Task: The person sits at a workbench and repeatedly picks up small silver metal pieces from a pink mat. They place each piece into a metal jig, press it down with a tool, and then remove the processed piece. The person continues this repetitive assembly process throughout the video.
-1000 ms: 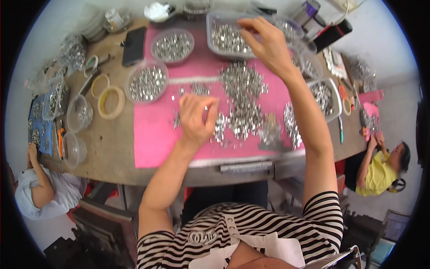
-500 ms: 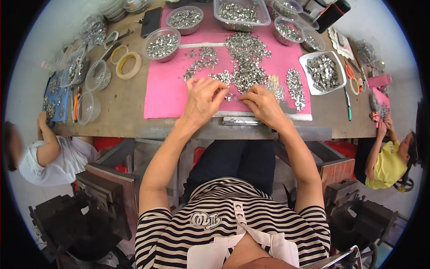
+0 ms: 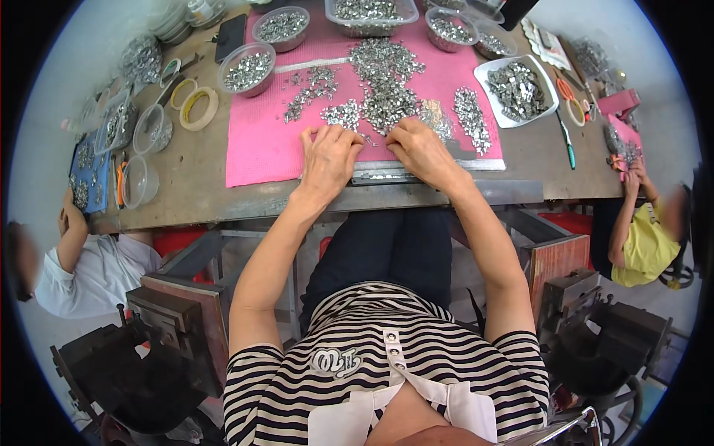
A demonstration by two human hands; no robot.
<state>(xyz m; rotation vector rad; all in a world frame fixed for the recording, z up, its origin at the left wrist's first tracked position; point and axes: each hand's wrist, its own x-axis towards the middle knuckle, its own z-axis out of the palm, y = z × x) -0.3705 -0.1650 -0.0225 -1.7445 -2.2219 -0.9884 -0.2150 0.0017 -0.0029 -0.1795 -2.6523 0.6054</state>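
My left hand point(image 3: 328, 157) is over the near edge of the pink mat point(image 3: 256, 152), its fingers curled and the thumb pressed to the index finger. A short gap to the right, my right hand point(image 3: 425, 154) pinches with thumb and fingertips. Whatever either pinch holds is too small or hidden to make out. Small silvery metal pieces point(image 3: 387, 104) lie heaped just beyond my fingertips. A looser cluster of the same pieces point(image 3: 342, 113) is beyond my left hand. Between my wrists, a narrow metal bar point(image 3: 383, 175) runs along the table edge.
Plastic bowls point(image 3: 247, 70) of metal pieces stand at the back, with a rectangular tub point(image 3: 370, 26). At right are a white dish point(image 3: 487, 70), a green pen-like tool point(image 3: 570, 152) and orange-handled scissors point(image 3: 565, 89). Tape rolls point(image 3: 199, 109) lie left. Co-workers sit both sides.
The whole view has shifted, so the table appears higher and further left. Both hands stay at the mat's near edge with fingers closed, the gap between them about the same.
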